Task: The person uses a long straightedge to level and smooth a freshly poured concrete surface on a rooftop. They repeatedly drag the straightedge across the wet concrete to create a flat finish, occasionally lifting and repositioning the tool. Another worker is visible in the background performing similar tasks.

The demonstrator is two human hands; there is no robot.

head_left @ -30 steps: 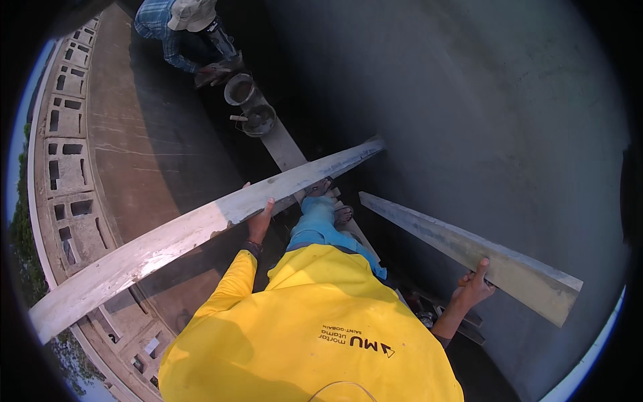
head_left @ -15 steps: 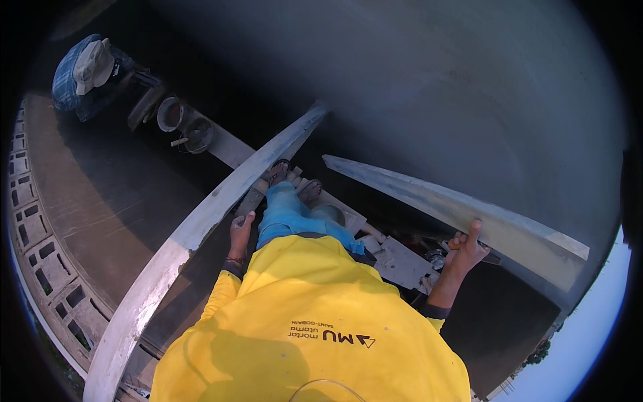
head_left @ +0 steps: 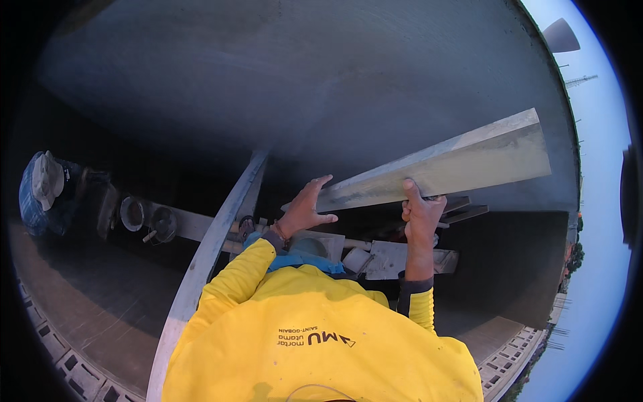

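Note:
A long, pale straightedge bar (head_left: 462,161), smeared with mortar, slants up to the right in front of the grey wall. My right hand (head_left: 423,213) grips its lower edge from beneath, right of the middle, thumb laid against the face. Close to the bar's lower left end is my left hand (head_left: 303,209), with thumb and fingers spread apart. Whether its fingertips touch the bar, I cannot tell. Part of that end is hidden behind the left hand.
A long pale beam (head_left: 201,261) crosses on my left. Farther left, a person in a hat (head_left: 47,181) is beside two buckets (head_left: 132,213) on a plank (head_left: 191,226). Below me lie boards (head_left: 387,260). The smooth grey wall (head_left: 301,87) rises ahead.
My view has swung to the right. The bar's right end has tilted upward, still in my right hand. My left hand has risen from beside my leg to the bar's left end.

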